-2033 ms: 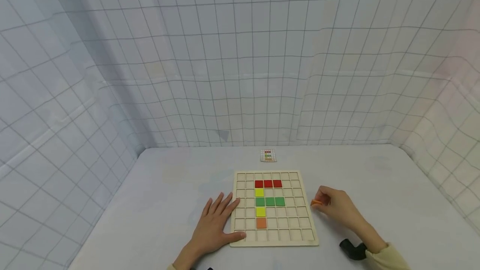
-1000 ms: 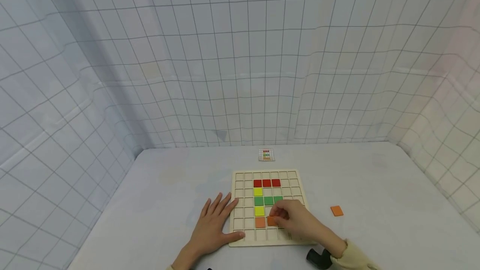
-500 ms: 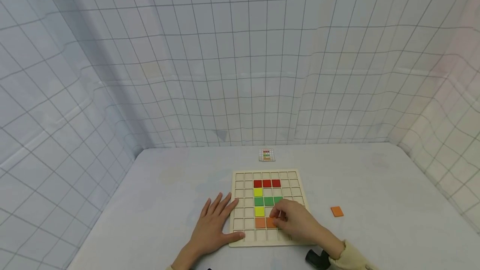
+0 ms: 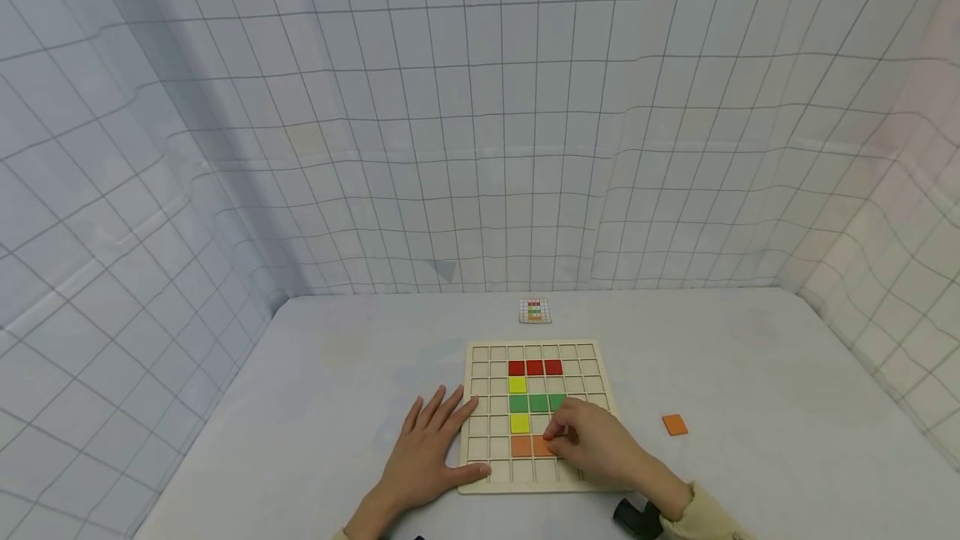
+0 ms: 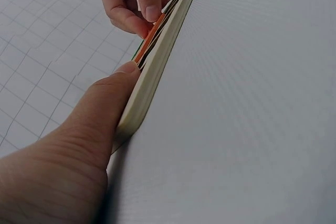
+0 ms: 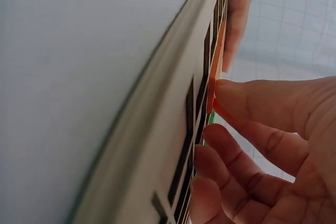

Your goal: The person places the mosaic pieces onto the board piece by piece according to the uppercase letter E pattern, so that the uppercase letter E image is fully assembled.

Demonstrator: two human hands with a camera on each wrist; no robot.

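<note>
A wooden grid board lies on the table and carries red, yellow, green and orange tiles. My right hand pinches a second orange tile and sets it into the cell just right of the seated orange one. The left wrist view shows this tile tilted up under the fingertips. My left hand rests flat on the table at the board's left side, its thumb against the near-left corner.
A loose orange tile lies on the table right of the board. A small pattern card sits behind the board. Gridded white cloth walls enclose the table on three sides. A black wrist strap shows at the bottom edge.
My right hand carried an orange tile from the table right of the board to the lower row, beside the seated orange tile. A loose orange tile was left behind. The left hand stayed put.
</note>
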